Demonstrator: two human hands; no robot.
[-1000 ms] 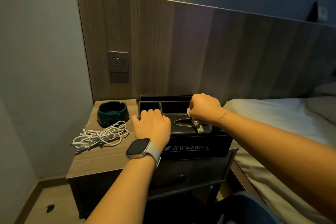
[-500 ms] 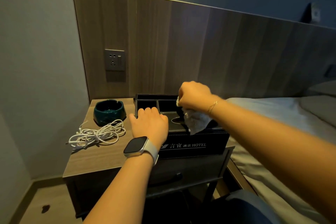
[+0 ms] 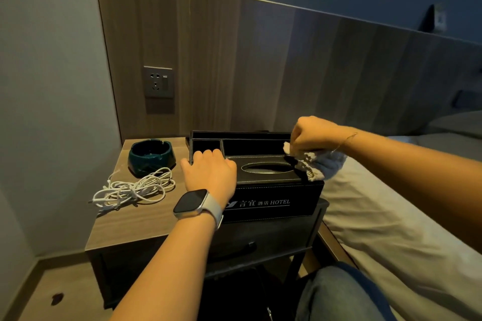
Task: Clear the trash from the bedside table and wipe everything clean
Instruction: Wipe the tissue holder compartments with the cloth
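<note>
Left hand (image 3: 210, 173) lies palm-down on the left end of the black leather hotel tissue box (image 3: 271, 191), fingers fairly straight and reaching over the edge of its small back compartment, holding nothing; it braces the box. A smartwatch with a pale strap (image 3: 197, 203) sits on that wrist. Right hand (image 3: 314, 134) is clenched in a fist above the box's right rear corner, gripping a crumpled light-coloured cleaning cloth (image 3: 317, 165). The cloth hangs below the fist and drapes onto the box's top right corner, just right of the oval tissue slot (image 3: 267, 167). A thin bracelet (image 3: 348, 139) circles the right wrist.

The box stands on the right half of the wood-topped bedside table (image 3: 135, 227), against the wooden headboard panel (image 3: 260, 65). A dark green ceramic ashtray (image 3: 151, 155) sits at back left. A tangled white charging cable (image 3: 135, 189) lies in front of the ashtray, just beside the left hand, not touching. A grey wall socket (image 3: 159, 82) is above the ashtray. The bed with pale sheet (image 3: 391, 216) lies right of the table.
</note>
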